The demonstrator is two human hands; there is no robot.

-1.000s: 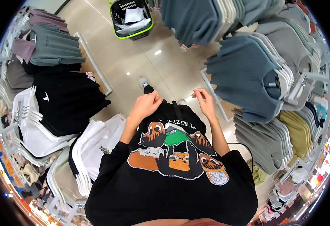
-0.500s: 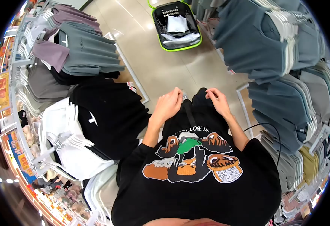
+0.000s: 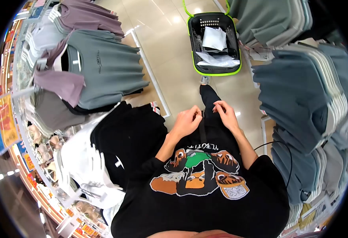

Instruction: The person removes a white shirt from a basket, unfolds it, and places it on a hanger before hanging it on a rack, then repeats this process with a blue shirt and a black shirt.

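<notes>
My left hand [image 3: 187,121] is held in front of my waist, its fingers curled in, and whether anything is inside them cannot be made out. To its right, my right hand [image 3: 225,114] hovers over my dark trousers with bent fingers, thumb and fingertips close together; nothing plainly shows in it. The two hands are apart. Below them is my black shirt [image 3: 205,210] with a printed picture. Ahead of my foot on the floor stands a black basket [image 3: 197,43] with a green rim, holding a white packet [image 3: 214,38] and a clear plastic bag [image 3: 217,60].
Racks on the left carry a grey-green shirt [image 3: 102,65], purple shirts [image 3: 90,16] and black shirts [image 3: 130,131]. Blue-grey shirts [image 3: 297,95] hang on the right. A tiled floor [image 3: 158,31] runs between them. A black cable [image 3: 290,158] loops beside my right arm.
The basket and racks appear nearer and lower in view, and the basket has shifted right. My hands have come closer together. One foot now shows just below the basket.
</notes>
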